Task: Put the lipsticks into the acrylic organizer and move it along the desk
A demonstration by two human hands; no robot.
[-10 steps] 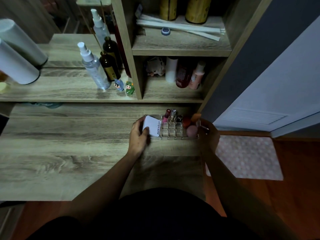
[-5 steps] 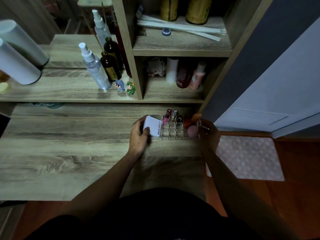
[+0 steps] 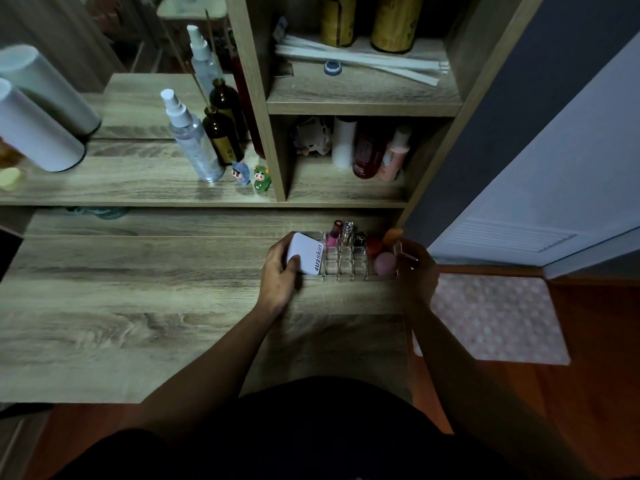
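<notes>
White compact point(image 3: 304, 253) is showing "4U2skin" in dark letters along its edge; bottle labels are staying unreadable.

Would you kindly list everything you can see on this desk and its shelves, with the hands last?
organizer: 1, clear, right end of desk
lipsticks: 3, pink, silver, black, organizer's back row
white compact: 1, organizer's left end
sponges: 3, pink, red, orange, organizer's right end
spray bottle: 1, clear, raised shelf
brown bottle: 1, beside the spray bottle
figurines: 2, blue and green, shelf front
white cylinder: 1, shelf's left
cubby bottles: 3, white, dark red, pink
gold cans: 2, upper cubby
mat: 1, pink, floor
left hand: on the compact and organizer's left end
right hand: at the organizer's right end
</notes>
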